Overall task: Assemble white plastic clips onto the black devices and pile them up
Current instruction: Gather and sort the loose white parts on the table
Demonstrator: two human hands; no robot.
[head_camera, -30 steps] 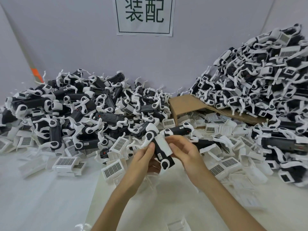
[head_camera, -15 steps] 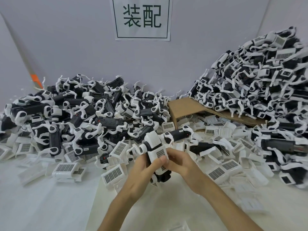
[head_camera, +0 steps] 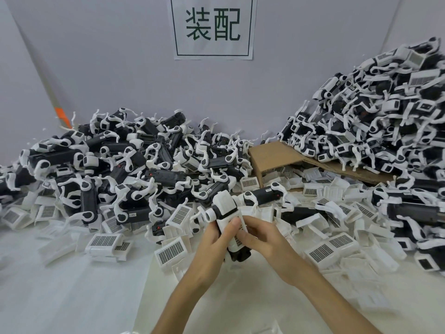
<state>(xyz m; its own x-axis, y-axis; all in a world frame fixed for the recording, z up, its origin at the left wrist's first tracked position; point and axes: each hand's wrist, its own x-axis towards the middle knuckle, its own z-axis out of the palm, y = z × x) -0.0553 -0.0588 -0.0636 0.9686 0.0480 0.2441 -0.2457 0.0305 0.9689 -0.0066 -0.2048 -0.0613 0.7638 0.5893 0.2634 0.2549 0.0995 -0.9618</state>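
- Gripping the black device (head_camera: 238, 255) with my left hand (head_camera: 212, 241) and right hand (head_camera: 263, 239), fingers curled round it.
- On it sits the white clip (head_camera: 226, 208), under my left thumb.

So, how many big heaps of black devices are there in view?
2. The left heap lies against the wall; the taller right heap rises at the right edge, partly over the cardboard. Its far side runs out of view.
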